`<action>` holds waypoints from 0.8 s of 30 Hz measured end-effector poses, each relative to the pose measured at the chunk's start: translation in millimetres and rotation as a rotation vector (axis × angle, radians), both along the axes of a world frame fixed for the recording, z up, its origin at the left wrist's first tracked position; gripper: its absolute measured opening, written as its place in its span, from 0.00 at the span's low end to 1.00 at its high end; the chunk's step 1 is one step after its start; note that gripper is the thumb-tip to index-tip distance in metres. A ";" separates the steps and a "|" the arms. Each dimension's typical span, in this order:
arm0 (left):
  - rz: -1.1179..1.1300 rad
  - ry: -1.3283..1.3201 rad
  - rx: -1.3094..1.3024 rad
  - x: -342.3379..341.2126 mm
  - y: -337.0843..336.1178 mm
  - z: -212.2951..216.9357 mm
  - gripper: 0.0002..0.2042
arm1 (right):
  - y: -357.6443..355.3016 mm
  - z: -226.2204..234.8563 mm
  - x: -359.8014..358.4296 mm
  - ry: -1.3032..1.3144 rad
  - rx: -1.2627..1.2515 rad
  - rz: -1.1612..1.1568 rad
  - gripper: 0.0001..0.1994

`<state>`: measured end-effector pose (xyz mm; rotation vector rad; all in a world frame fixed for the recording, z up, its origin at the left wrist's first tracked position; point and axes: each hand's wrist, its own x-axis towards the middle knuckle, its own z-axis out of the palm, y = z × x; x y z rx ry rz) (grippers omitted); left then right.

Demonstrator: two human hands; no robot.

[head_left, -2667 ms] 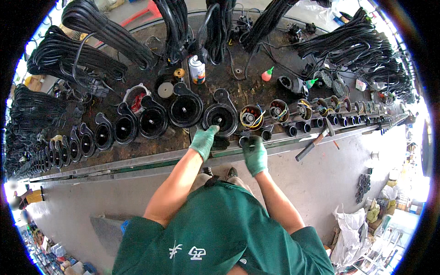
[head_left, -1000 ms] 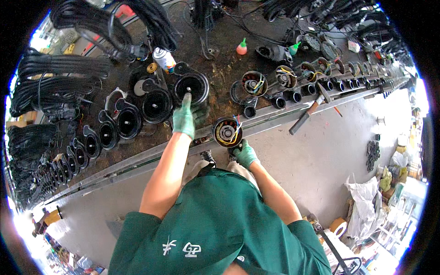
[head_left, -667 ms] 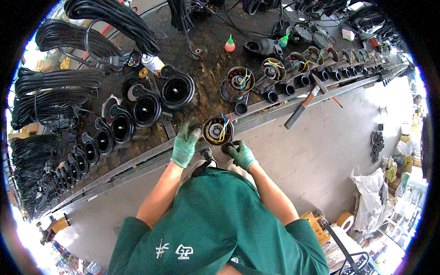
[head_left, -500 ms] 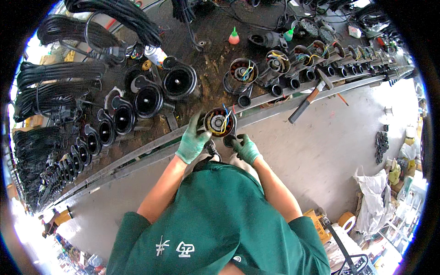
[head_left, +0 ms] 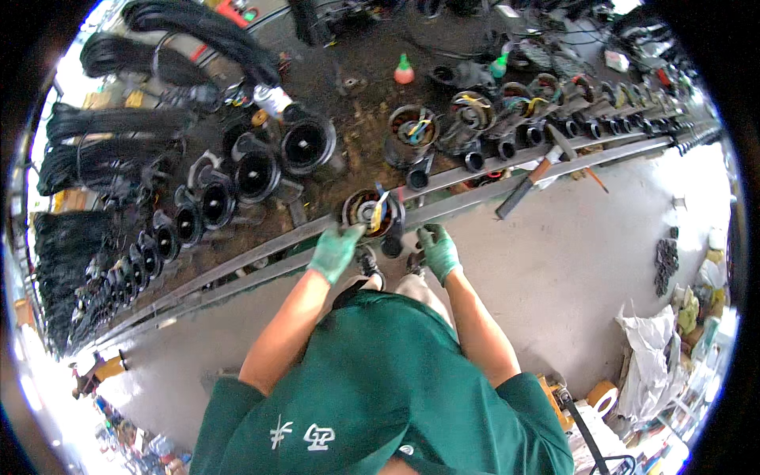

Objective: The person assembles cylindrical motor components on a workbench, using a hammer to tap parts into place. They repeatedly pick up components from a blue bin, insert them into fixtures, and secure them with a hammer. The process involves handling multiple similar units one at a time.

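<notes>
A round metal motor housing [head_left: 350, 209], with copper windings inside and yellow and blue wires standing out of it, is at the near edge of the bench in front of me. A black side spout [head_left: 392, 244] points toward me. My left hand [head_left: 334, 252], in a green glove, grips the housing's near left rim, its fingertips partly hidden. Off to the right of the spout is my right hand [head_left: 438, 253], also gloved. Its fingers are loosely bent and apart, with nothing visible in them.
Similar motor housings [head_left: 473, 112] line the bench's right side; a hammer [head_left: 524, 188] overhangs the metal edge. Black pump casings [head_left: 257, 176] stand in a row at left, beside coiled black cables [head_left: 111, 125]. A red bottle with a green cap [head_left: 404, 70] stands farther back.
My right hand has let go of the spout and moved right, away from the housing. The left hand stays at the housing, its fingers now lower on the near rim.
</notes>
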<state>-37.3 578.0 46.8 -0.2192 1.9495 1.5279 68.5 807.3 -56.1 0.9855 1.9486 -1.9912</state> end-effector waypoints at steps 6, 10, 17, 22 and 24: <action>0.153 0.121 -0.012 36.9 -68.4 -12.6 0.27 | 139.0 -2.0 -3.8 -0.042 0.056 -0.683 0.28; 0.212 0.020 -0.204 79.6 -143.6 -74.2 0.23 | 171.8 12.3 -42.2 -0.165 -0.050 -0.702 0.32; 0.562 -0.384 -0.253 165.2 -215.4 -102.8 0.20 | 210.8 4.4 -44.9 0.106 -0.170 -0.682 0.09; 0.154 -0.415 -0.298 270.3 -329.0 -216.6 0.18 | 219.8 85.3 20.8 0.215 -0.342 -0.729 0.12; -0.001 -0.354 -0.323 278.4 -330.2 -229.4 0.16 | 193.4 108.0 58.6 0.245 -0.221 -0.562 0.12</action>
